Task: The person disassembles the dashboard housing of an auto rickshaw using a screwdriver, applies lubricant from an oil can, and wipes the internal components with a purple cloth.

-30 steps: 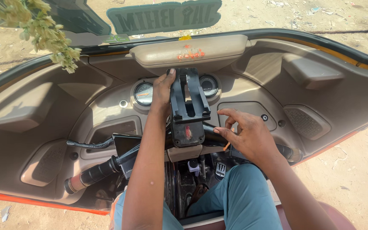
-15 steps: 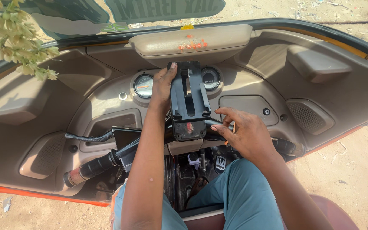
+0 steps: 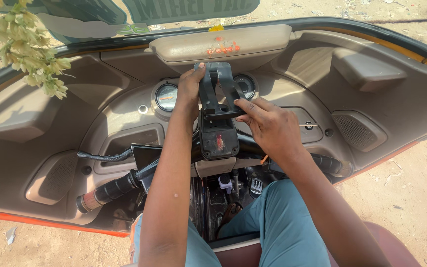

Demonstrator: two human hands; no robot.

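Head view, looking down: I had my left hand [image 3: 190, 88] wrapped around the left edge of the black phone holder [image 3: 217, 116], fingers closed on its upper frame, thumb tip showing at the top. I judged that grip was there to steady the holder. The holder stood upright at the middle of the handlebar, just in front of the dashboard [image 3: 124, 113], between the two round gauges [image 3: 166, 97].

My right hand [image 3: 269, 126] came in from the right, fingertips pinched together on the holder's lower cross-piece, where its two arms met the boxy base. That looked to me like an adjusting hold rather than a carrying one.

Counting: one holder, two gauges, one partly hidden behind the holder. Two handlebar grips, the left grip [image 3: 106, 192] plain to see, the right one mostly behind my forearm. One key [image 3: 308, 125] stuck in the panel to the right. One garland of pale flowers [image 3: 25, 47] hung at the upper left. My knees in teal trousers [image 3: 277, 222] sat below.
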